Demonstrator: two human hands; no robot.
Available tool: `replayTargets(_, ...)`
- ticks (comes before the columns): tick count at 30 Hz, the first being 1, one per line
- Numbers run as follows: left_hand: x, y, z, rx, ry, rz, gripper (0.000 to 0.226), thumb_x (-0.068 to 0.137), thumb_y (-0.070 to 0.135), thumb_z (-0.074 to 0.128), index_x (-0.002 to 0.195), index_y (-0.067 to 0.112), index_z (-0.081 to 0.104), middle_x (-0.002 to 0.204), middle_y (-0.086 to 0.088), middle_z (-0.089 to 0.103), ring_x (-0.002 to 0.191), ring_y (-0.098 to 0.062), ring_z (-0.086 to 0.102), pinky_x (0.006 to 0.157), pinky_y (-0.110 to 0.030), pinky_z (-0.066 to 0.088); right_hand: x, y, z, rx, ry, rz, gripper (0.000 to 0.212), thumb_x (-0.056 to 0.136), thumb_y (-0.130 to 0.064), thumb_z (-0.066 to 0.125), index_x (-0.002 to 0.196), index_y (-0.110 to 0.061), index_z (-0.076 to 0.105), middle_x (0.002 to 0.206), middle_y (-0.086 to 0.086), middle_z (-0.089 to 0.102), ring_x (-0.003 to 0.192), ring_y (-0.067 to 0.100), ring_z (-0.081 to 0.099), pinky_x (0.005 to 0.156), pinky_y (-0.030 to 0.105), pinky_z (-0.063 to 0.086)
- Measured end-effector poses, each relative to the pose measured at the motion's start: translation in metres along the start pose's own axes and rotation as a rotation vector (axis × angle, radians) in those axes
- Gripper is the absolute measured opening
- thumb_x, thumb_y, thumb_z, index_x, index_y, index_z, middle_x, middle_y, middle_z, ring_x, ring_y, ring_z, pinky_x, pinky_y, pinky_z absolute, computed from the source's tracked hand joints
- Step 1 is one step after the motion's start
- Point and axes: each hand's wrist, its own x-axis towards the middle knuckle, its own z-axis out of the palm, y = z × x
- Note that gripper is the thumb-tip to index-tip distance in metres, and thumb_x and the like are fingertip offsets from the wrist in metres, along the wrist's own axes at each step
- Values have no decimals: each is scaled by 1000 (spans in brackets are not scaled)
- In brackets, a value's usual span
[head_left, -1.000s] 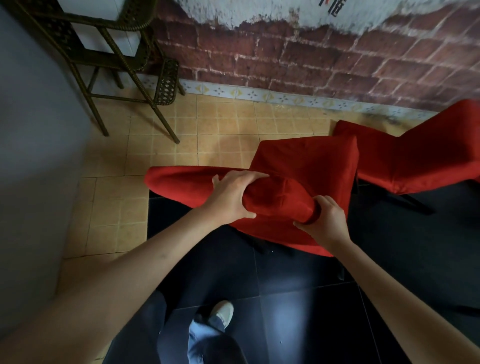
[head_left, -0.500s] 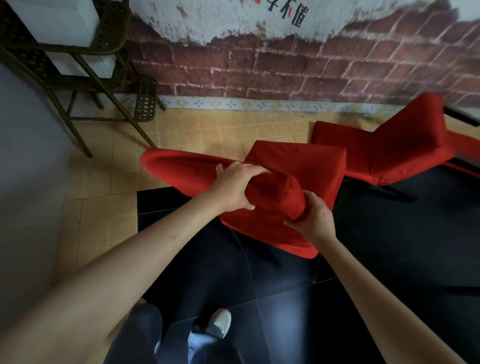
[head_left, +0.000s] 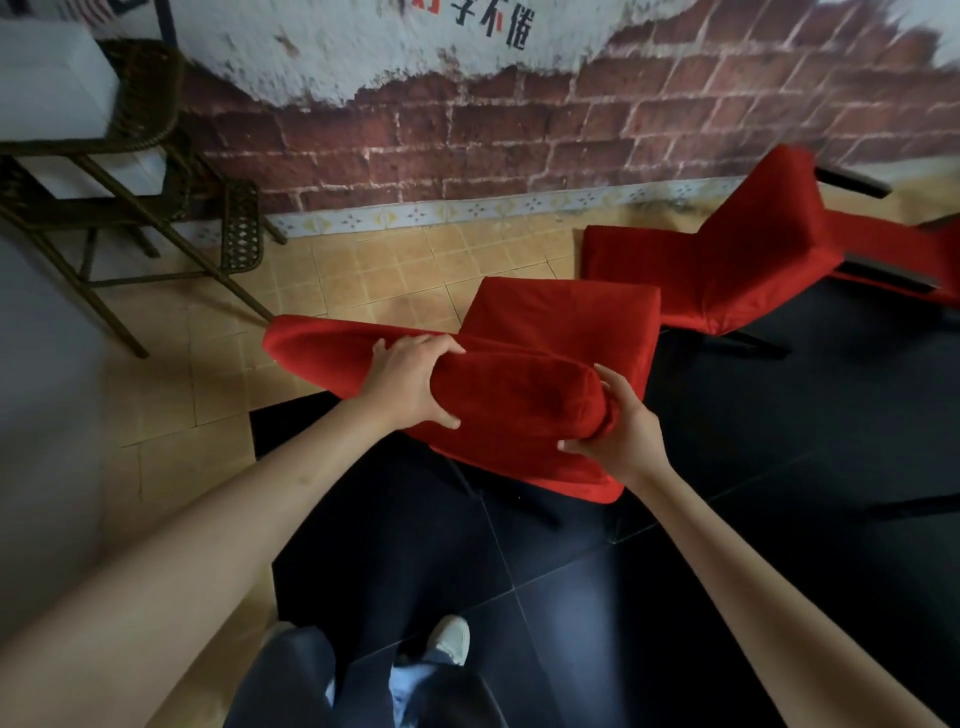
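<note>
Up and well left of the hands stands a wicker stool (head_left: 241, 228). The left hand (head_left: 410, 387) curls over the padded backrest top of the red chair (head_left: 561, 322). The right hand (head_left: 626, 439) clasps the backrest's end from below, a two-sided hold likely meant for steering the chair evenly. Beyond the right hand sits a second red chair (head_left: 727, 270).

Red upholstered chair (head_left: 563, 317): plush fabric, square seat, padded backrest with a rounded top edge. It stands where the tan tiles (head_left: 363, 280) meet the black tiles (head_left: 571, 597), backrest toward the person. Left hand (head_left: 410, 384) and right hand (head_left: 618, 436) grip the top edge. Thin dark legs show underneath.
</note>
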Motion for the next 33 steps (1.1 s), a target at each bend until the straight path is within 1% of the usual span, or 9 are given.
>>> replayTargets(2, -4, 5, 10, -17, 8, 23, 95, 52, 44, 91, 135, 31, 46, 139, 4, 49, 134, -23, 38, 114, -61, 14, -8, -6, -9, 49, -7, -1, 118, 43, -27, 97, 145, -28, 37, 127, -11, 51, 118, 10, 50, 100, 24, 37)
replayTargets(4, -6, 10, 21, 34, -15, 74, 109, 53, 43, 91, 145, 32, 33, 148, 3, 38, 141, -22, 27, 115, -60, 5, -17, -9, -18, 94, -6, 11, 124, 43, -28, 97, 148, -32, 31, 128, -15, 45, 119, 4, 44, 102, 23, 35)
replayTargets(7, -2, 10, 26, 80, -21, 53, 117, 53, 40, 92, 148, 35, 22, 150, 1, 31, 142, -24, 25, 114, -62, 5, -34, -8, -35, 128, 27, 27, 127, 43, -25, 97, 149, -34, 28, 138, -8, 47, 124, 5, 43, 106, 23, 33)
replayTargets(10, 3, 3, 24, 169, -83, 34, 110, 56, 43, 90, 146, 32, 28, 149, 2, 37, 141, -23, 30, 115, -63, 9, -51, -6, -50, 125, 71, 50, 130, 45, -21, 98, 150, -39, 24, 142, -1, 48, 129, 9, 43, 108, 24, 31)
replayTargets(15, 11, 18, 31, 296, -127, 145, 97, 59, 58, 83, 140, 28, 39, 141, 4, 49, 133, -22, 41, 115, -53, 19, -71, -3, -63, 109, 159, 111, 129, 46, -20, 97, 148, -46, 22, 145, 1, 42, 134, 17, 39, 113, 39, 32)
replayTargets(19, 14, 34, 40, 337, -132, 231, 91, 61, 61, 79, 137, 26, 43, 135, 3, 53, 127, -23, 46, 114, -47, 25, -79, 8, -70, 27, 164, 166, 121, 48, -22, 96, 145, -49, 29, 143, -6, 37, 130, 15, 38, 104, 29, 31)
replayTargets(21, 14, 42, 43, 363, -141, 241, 87, 62, 60, 79, 134, 25, 45, 132, 4, 55, 125, -22, 49, 113, -48, 26, -79, 12, -73, -30, 146, 193, 116, 49, -23, 96, 144, -47, 33, 143, -5, 35, 129, 19, 39, 102, 30, 34)
replayTargets(26, 15, 54, 47, 393, -150, 228, 84, 63, 58, 81, 133, 25, 47, 130, 4, 56, 124, -22, 51, 111, -53, 26, -81, 18, -77, -71, 161, 237, 110, 47, -24, 96, 142, -41, 42, 148, 2, 31, 134, 24, 37, 112, 44, 34)
replayTargets(33, 22, 53, 42, 454, -186, 301, 86, 61, 62, 79, 132, 25, 47, 127, 5, 57, 121, -22, 52, 110, -49, 29, -94, 32, -64, -67, 165, 271, 105, 42, -28, 97, 136, -36, 52, 138, -1, 43, 127, 23, 43, 103, 34, 35)
